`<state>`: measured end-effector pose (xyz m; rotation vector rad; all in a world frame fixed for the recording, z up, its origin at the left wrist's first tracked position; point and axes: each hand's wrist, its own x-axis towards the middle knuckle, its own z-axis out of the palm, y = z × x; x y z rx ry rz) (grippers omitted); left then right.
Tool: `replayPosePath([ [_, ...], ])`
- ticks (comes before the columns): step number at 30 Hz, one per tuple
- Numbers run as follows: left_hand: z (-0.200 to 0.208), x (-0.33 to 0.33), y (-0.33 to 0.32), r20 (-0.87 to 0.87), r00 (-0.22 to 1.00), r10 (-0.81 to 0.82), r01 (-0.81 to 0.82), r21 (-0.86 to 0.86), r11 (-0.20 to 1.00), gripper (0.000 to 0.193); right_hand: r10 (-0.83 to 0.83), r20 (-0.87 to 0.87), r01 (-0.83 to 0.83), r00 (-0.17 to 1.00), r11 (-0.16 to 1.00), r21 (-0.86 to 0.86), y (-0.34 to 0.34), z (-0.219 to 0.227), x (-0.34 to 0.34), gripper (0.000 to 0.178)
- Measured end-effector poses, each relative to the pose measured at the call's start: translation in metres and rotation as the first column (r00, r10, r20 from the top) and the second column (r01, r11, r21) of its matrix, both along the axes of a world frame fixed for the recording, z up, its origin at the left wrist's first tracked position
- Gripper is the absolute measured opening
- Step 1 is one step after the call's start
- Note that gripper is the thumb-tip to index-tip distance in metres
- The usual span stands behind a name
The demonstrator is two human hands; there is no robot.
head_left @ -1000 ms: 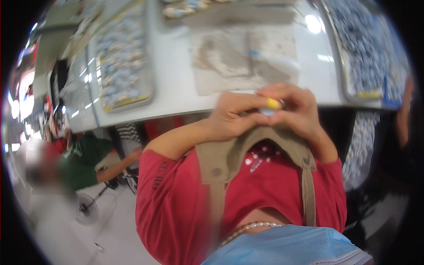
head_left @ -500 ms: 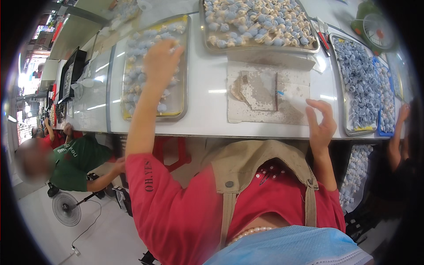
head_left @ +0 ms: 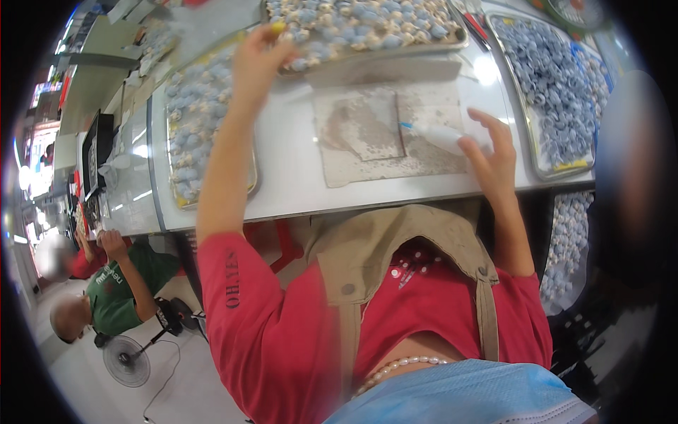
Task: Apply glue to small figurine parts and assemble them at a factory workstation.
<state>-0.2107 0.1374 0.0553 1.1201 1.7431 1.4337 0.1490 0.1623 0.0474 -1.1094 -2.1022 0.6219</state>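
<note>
My left hand (head_left: pixel 260 60) is raised past the left tray, by the near left corner of the far tray (head_left: pixel 381 51). Its thumb and forefinger are apart, and a small yellow patch shows at the forefinger's tip; I cannot make out what that is. My right hand (head_left: pixel 491 152) is at the right side of a stained cardboard sheet (head_left: pixel 339 173), curled around the rear end of a white squeeze bottle (head_left: pixel 441 136). The bottle's thin blue tip points left over the sheet. The far tray holds a heap of small blue-and-cream pieces.
A left tray (head_left: pixel 253 185) holds more such pieces in rows. At right, another tray (head_left: pixel 544 173) is heaped with blue curled pieces. Red-handled tools (head_left: pixel 477 28) lie between the far and right trays. A person in green (head_left: pixel 127 290) sits at left near a standing fan (head_left: pixel 127 360).
My left hand has moved from over the left tray toward the far tray. The right hand has shifted slightly up by the bottle. The whole view has swung, so the trays appear further left.
</note>
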Motion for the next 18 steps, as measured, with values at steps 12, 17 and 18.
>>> replayPosePath([
  [12,-0.035,0.184,-0.107,0.797,0.601,-0.065,0.222,-0.088,0.971,0.034,-0.03,-0.18,-0.069,0.983,0.851,-0.521,-0.011,-0.013,0.012,0.029],
  [17,-0.042,0.185,-0.113,0.751,0.656,-0.073,0.186,-0.067,0.98,0.037,0.017,-0.315,-0.147,0.949,0.908,-0.393,-0.029,-0.009,0.024,0.026],
  [18,-0.044,0.184,-0.115,0.734,0.675,-0.08,0.168,-0.047,0.985,0.039,0.028,-0.343,-0.174,0.939,0.898,-0.405,-0.033,-0.006,0.022,0.026],
])
